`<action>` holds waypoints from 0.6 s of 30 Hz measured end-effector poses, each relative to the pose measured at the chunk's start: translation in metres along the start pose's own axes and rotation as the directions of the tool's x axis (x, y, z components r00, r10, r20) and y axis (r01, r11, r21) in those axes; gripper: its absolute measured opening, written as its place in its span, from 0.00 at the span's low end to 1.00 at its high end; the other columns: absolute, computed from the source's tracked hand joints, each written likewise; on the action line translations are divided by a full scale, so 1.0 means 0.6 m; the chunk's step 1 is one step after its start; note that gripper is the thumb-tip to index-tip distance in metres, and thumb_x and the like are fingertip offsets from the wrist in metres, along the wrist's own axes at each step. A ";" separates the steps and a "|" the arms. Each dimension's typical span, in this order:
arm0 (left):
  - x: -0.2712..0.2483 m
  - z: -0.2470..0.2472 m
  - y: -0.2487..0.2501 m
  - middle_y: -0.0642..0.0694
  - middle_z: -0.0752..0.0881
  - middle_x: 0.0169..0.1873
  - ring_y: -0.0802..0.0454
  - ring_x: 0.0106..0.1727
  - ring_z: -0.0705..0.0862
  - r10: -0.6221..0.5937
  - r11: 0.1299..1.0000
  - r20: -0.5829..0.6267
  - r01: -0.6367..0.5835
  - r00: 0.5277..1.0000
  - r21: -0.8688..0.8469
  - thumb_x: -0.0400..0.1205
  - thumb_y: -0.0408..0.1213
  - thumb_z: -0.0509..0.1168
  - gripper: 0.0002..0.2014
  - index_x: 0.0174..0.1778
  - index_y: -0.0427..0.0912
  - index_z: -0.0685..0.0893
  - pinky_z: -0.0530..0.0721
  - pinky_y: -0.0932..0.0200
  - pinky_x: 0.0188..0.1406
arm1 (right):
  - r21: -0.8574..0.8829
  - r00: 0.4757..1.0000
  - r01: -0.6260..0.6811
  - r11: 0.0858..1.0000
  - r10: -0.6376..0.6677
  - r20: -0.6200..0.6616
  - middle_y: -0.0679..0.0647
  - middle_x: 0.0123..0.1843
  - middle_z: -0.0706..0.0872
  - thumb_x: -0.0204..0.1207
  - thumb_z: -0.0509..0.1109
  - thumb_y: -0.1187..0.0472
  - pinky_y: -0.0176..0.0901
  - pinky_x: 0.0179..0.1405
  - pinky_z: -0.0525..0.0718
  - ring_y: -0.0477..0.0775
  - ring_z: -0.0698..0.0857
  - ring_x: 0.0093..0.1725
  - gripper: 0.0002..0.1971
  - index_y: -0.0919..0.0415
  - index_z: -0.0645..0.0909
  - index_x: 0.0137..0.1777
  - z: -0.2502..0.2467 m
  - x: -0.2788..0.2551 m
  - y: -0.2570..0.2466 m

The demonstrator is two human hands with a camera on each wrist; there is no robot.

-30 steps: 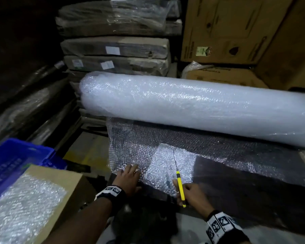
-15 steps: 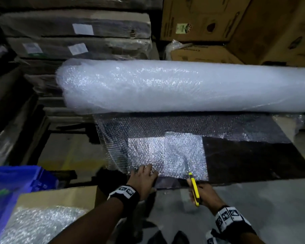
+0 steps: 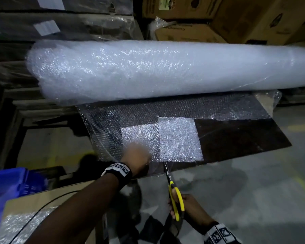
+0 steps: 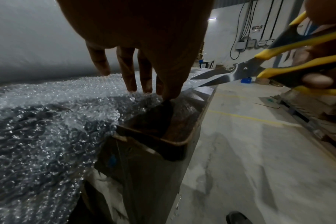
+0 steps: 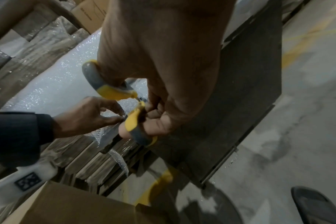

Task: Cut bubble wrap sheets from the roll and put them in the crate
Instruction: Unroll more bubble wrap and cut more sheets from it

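Observation:
A thick white bubble wrap roll (image 3: 148,67) lies across the back, with its loose sheet (image 3: 178,138) spread toward me over a dark board (image 3: 236,138). My left hand (image 3: 136,156) is at the sheet's front edge; in the left wrist view the left hand (image 4: 136,30) pinches that edge and lifts it a little. My right hand (image 3: 190,206) grips yellow-handled scissors (image 3: 174,196) just right of the left hand. The scissors (image 4: 240,72) have slightly parted blades pointing at the sheet's front edge. A blue crate (image 3: 7,184) shows at lower left.
An open cardboard box (image 3: 42,208) with a bubble wrap piece in it stands at lower left beside the crate. Plastic-wrapped packs (image 3: 60,23) are stacked behind the roll, brown cartons (image 3: 253,18) at back right. Concrete floor (image 3: 253,191) lies to the right.
The scissors have drawn back toward me, from inside the sheet to its front edge. My left hand went from lying flat on the sheet to pinching its edge.

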State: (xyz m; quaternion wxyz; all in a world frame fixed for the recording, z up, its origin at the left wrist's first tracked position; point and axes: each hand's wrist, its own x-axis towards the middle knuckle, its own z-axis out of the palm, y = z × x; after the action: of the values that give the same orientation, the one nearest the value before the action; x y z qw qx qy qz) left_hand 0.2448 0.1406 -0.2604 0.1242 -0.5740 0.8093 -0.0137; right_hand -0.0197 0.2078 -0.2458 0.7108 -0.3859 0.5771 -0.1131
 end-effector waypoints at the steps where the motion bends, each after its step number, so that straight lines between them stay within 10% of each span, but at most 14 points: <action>1: 0.002 -0.001 0.001 0.41 0.84 0.57 0.37 0.59 0.80 0.009 1.000 0.004 -0.009 1.000 0.014 0.84 0.46 0.61 0.13 0.60 0.45 0.84 0.70 0.35 0.63 | 0.027 1.000 -0.011 1.000 0.011 0.002 0.66 0.35 0.84 0.71 0.75 0.35 0.47 0.31 0.82 0.60 0.82 0.30 0.34 0.72 0.86 0.45 0.006 -0.004 0.001; 18: -0.004 -0.024 0.007 0.40 0.74 0.71 0.39 0.72 0.70 -0.098 0.992 -0.022 0.096 0.995 -0.087 0.86 0.43 0.61 0.17 0.70 0.43 0.78 0.67 0.30 0.71 | 0.187 0.995 -0.071 0.980 0.055 0.089 0.61 0.35 0.81 0.67 0.70 0.28 0.44 0.32 0.83 0.56 0.81 0.30 0.40 0.71 0.81 0.50 0.059 0.007 0.007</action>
State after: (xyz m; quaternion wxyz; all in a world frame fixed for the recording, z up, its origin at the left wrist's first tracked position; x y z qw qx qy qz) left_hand 0.2386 0.1423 -0.2470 0.0880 -0.6171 0.7819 0.0073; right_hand 0.0126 0.2226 -0.2504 0.7710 -0.3025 0.5453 -0.1288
